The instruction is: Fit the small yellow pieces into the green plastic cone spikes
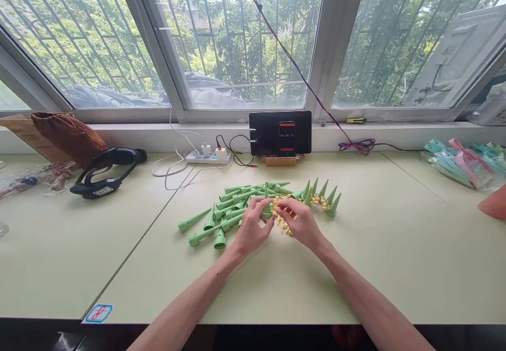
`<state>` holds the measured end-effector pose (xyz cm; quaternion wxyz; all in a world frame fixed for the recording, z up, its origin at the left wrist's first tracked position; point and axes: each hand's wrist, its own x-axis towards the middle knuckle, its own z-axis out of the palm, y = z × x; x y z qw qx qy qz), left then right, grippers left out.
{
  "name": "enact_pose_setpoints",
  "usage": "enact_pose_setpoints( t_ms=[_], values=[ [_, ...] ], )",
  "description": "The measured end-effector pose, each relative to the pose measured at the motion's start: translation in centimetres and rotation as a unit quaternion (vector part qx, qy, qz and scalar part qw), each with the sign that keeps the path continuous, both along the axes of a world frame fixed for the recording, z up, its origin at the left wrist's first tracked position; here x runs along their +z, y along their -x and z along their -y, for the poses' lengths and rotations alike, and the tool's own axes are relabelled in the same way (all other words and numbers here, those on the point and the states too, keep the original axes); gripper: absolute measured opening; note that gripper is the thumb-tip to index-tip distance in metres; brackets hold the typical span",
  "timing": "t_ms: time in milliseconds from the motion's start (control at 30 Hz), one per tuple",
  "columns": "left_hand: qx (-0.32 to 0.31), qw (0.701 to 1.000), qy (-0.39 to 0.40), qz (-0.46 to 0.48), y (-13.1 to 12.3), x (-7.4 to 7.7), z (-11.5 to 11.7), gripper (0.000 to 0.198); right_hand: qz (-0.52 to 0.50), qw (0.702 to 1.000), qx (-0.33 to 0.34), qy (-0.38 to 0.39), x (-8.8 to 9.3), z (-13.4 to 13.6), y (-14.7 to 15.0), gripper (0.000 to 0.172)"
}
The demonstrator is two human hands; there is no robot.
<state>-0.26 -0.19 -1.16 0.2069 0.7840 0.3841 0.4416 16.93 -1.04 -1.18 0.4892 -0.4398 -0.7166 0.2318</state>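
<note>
A heap of green cone-shaped plastic spikes lies on the pale green table, some long, some short and standing upright at the right. Small yellow plastic parts are scattered among them. My left hand is closed on a short green cone held upright. My right hand meets it from the right, fingers pinched on a small yellow part at the cone's base.
A black screen with a phone showing a timer stands at the windowsill. A power strip with cables, a black headset and a brown bag are at the left. Bagged pastel items lie far right, near another person's hand.
</note>
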Motion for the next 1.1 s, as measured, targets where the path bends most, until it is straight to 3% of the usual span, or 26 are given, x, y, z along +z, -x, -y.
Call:
enact_pose_setpoints(
  t_ms=[767, 1100],
  values=[
    [-0.007, 0.998, 0.055, 0.021, 0.22, 0.0, -0.05, 0.034, -0.027, 1.0, -0.004, 0.0, 0.02, 0.13, -0.02, 0.012],
    [-0.016, 0.999, 0.028, 0.006, 0.13, 0.03, -0.04, 0.032, -0.009, 1.0, -0.008, 0.014, -0.13, -0.04, -0.04, 0.019]
  ],
)
